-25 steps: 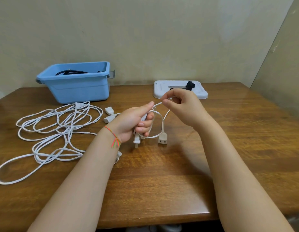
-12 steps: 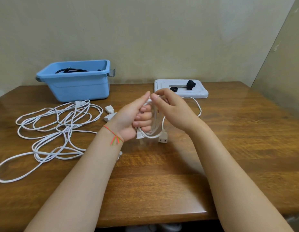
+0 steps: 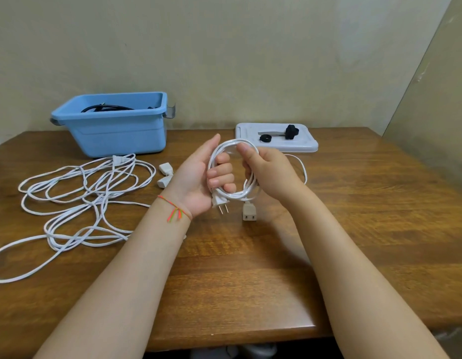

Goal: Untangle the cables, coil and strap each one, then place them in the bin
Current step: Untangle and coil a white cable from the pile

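Above the middle of the table, my left hand (image 3: 198, 180) grips a small coil of white cable (image 3: 226, 149), its fingers curled through the loops. The two-pin plug (image 3: 220, 203) sticks out below the fist and a socket end (image 3: 249, 213) dangles beside it. My right hand (image 3: 268, 172) pinches the top of the coil between thumb and fingers, and a loose loop trails behind it (image 3: 301, 167). A tangle of white cables (image 3: 77, 200) lies on the left of the table. The blue bin (image 3: 115, 133) stands at the back left with a black cable (image 3: 105, 108) inside.
A white tray (image 3: 307, 147) at the back holds black straps (image 3: 291, 131) and a black ring (image 3: 266, 138). Two white connector ends (image 3: 164, 174) lie near my left wrist. The wooden table (image 3: 354, 216) ends at a front edge near me; a wall stands right.
My right hand has swung round and laid more cable onto the coil in my left hand; the coil has grown and sits higher. The loose tail is shorter.
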Tool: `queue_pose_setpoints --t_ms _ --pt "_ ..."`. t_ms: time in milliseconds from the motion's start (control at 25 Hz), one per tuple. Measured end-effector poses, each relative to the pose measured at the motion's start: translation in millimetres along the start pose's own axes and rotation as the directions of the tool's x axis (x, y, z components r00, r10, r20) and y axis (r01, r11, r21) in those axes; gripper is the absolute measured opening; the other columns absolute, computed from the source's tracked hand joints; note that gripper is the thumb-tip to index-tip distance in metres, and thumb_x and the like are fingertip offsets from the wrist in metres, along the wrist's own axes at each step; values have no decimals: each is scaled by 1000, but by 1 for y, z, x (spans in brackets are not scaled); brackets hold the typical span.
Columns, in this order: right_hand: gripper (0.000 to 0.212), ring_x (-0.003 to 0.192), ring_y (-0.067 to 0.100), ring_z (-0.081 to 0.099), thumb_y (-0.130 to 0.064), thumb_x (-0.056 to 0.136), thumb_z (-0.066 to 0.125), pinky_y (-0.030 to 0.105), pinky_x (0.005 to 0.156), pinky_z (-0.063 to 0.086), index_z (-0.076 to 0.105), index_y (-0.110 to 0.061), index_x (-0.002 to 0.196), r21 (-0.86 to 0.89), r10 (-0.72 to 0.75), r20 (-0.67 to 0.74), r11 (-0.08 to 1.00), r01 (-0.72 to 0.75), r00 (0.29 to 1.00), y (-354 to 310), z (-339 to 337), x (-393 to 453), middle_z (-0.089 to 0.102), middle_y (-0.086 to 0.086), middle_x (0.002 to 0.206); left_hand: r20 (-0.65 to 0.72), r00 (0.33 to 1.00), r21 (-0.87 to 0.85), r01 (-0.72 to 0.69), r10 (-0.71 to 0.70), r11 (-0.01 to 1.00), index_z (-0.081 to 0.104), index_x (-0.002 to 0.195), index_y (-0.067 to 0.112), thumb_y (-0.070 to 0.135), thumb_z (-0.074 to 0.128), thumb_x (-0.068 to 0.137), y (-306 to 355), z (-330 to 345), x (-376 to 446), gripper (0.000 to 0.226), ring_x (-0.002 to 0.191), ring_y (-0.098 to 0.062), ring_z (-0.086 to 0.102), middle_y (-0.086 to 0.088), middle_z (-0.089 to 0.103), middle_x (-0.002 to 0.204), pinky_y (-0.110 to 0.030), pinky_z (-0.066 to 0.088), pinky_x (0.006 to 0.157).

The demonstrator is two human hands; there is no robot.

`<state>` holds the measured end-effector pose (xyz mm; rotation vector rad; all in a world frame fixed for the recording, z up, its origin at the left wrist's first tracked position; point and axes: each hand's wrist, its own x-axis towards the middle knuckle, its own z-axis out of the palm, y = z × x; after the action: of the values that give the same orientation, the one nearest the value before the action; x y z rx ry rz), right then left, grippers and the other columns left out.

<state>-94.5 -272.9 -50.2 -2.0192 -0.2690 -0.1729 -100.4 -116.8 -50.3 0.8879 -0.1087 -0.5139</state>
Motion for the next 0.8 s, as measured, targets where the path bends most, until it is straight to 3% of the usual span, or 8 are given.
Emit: queue_pose_setpoints --t_ms 120,200,320,480,560,680,800 --pt "52 45 6 40 -52 99 48 23 52 33 51 -16 61 -64 54 28 997 -52 998 4 -2 2 49 -1 57 -150 988 101 -34 49 994 44 63 19 44 50 100 -3 1 3 45 36 -7 22 8 22 45 -20 30 40" --pt "53 47 10 33 -55 97 48 23 49 26 47 -18 59 85 74 135 993 -86 988 2 -4 -1 43 4 61 -160 986 109 -34 52 993 40 60 21 45 47 101 -1 -1 2 48 36 -6 18 8 19 46 -20 24 38" --pt "55 49 13 31 -58 96 47 23 48 24 42 -22 55 278 89 196 950 -142 977 0 -4 -3 39 1 61 -28 1000 67 0 2 998 39 58 21 48 47 98 2 -2 -3 49 35 -6 16 9 16 44 -20 21 39" --pt "55 48 11 33 -62 95 44 21 46 28 41 -23 56 247 107 232 955 -165 967 -1 1 -2 38 -3 57 210 978 66 -14 0 998 41 52 21 44 44 97 1 -1 -9 50 35 -9 11 9 11 43 -21 24 40" --pt "54 47 11 32 -65 93 47 23 48 27 42 -24 58 198 142 166 965 -174 976 1 0 0 38 -6 53 242 970 -63 -18 33 998 39 54 21 43 42 98 1 -4 -7 49 32 -8 18 9 15 42 -19 31 42" --pt "41 52 9 42 -51 96 54 22 53 34 57 -20 68 24 140 13 990 -141 990 12 -10 5 48 -9 57 67 995 -407 -44 78 912 37 57 20 44 44 99 5 -18 2 49 30 -5 29 7 26 38 -19 37 43" --pt "9 68 6 53 -28 94 60 23 60 39 61 -22 89 -259 80 -12 963 -81 997 21 -20 9 59 -9 77 -312 946 -573 -261 87 777 38 51 19 45 44 102 13 -38 6 57 32 -7 23 8 26 40 -14 27 44"
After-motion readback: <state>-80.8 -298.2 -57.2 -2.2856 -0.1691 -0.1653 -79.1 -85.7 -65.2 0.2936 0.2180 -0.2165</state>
